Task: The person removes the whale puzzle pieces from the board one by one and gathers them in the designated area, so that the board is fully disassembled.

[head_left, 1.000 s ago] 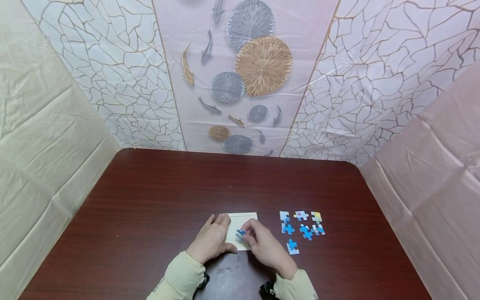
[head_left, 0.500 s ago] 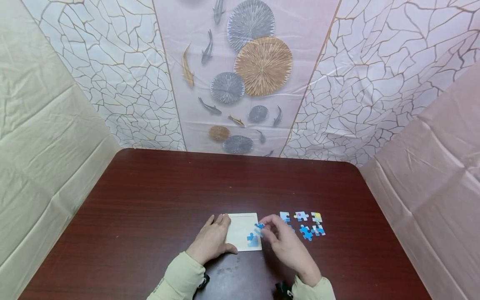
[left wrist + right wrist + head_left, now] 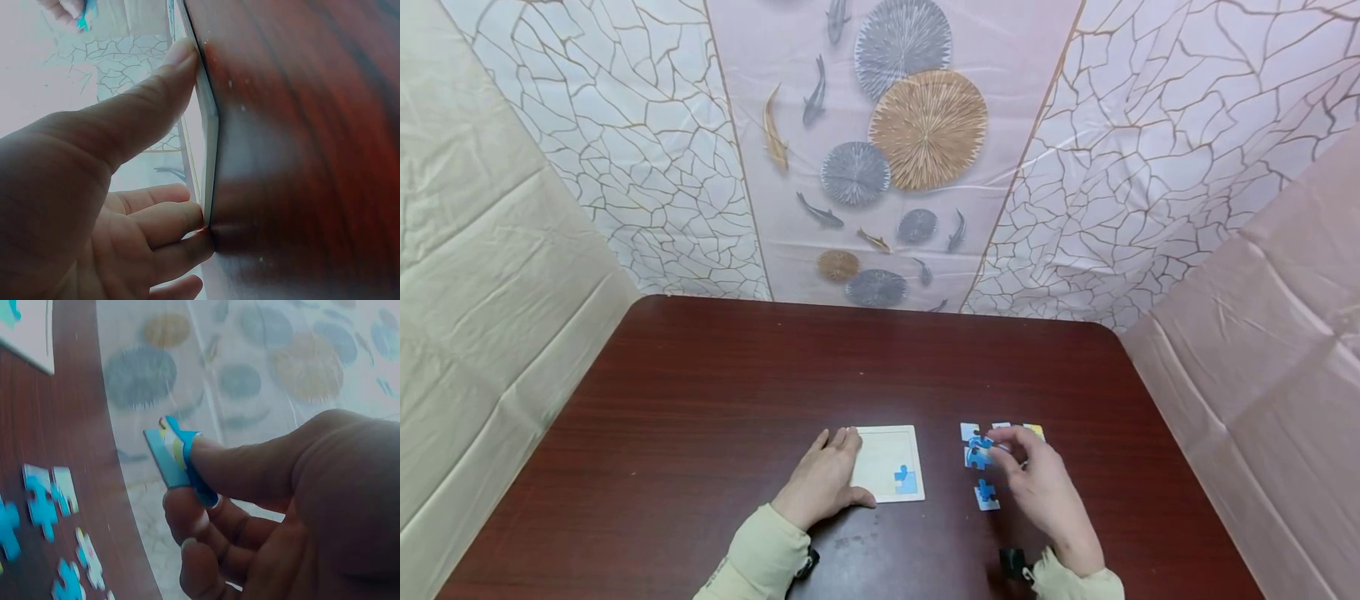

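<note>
My left hand (image 3: 823, 479) lies on the left side of a pale square puzzle board (image 3: 872, 462). Its fingertips are at the far left corner and the thumb at the near edge; the left wrist view shows the board's edge (image 3: 211, 162) between them. Inside the board's near right corner lies a light-blue puzzle piece (image 3: 906, 481). Between thumb and fingers my right hand (image 3: 1045, 483) pinches another puzzle piece (image 3: 178, 456), blue with white and yellow. It is raised over the loose pieces, right of the board.
Several loose puzzle pieces lie on the dark wooden table (image 3: 760, 375) right of the board, including a near piece (image 3: 987, 495) and a far left piece (image 3: 968, 431). The right hand partly covers others. Patterned cloth (image 3: 925, 208) hangs behind the table.
My right hand has carried its pinched puzzle piece rightward from over the board to above the loose pieces, uncovering the piece in the board's corner. The left hand has stayed put.
</note>
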### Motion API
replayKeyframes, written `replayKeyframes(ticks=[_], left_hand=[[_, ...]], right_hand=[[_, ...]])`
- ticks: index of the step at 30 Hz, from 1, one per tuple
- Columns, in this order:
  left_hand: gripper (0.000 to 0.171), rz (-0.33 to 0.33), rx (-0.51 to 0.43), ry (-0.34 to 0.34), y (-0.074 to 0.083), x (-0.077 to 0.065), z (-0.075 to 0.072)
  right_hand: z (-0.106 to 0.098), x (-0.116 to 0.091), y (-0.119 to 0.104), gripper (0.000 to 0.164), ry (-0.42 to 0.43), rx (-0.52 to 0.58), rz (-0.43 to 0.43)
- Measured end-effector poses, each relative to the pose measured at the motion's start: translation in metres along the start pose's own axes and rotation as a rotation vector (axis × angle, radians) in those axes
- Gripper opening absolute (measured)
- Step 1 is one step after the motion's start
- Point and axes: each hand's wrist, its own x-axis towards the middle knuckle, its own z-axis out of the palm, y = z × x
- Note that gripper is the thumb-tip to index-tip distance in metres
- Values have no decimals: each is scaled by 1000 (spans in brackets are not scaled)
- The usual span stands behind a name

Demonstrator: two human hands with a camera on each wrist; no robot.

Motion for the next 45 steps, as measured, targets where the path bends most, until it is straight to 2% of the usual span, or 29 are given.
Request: replayKeyframes(ticks=[5, 9, 12, 18, 21, 27, 31, 42, 45], left_hand=[[104, -3, 4, 14, -4, 2, 7], [104, -1, 20, 20, -5, 2, 9], [102, -8, 0, 10, -1, 1, 4], [98, -10, -5, -29, 13, -4, -18], [99, -3, 6, -26, 12, -4, -16], [103, -18, -11, -4, -1, 0, 3], [105, -7, 37, 20, -5, 2, 10], [102, -15, 35, 13, -1, 1, 6], [102, -18, 35, 5, 3, 0, -1]], right_hand=[[-11, 1, 15, 21, 20, -58, 57], [-17, 3, 25, 21, -21, -88, 145], [-20, 5, 32, 20, -56, -116, 197], [-21, 5, 42, 17, -66, -174, 183], [-19, 6, 45, 16, -65, -179, 195], [-16, 6, 49, 15, -74, -157, 219], [-14, 7, 50, 13, -72, -160, 226], [-12, 8, 52, 10, -69, -192, 200], [-11, 8, 52, 11, -77, -200, 212]])
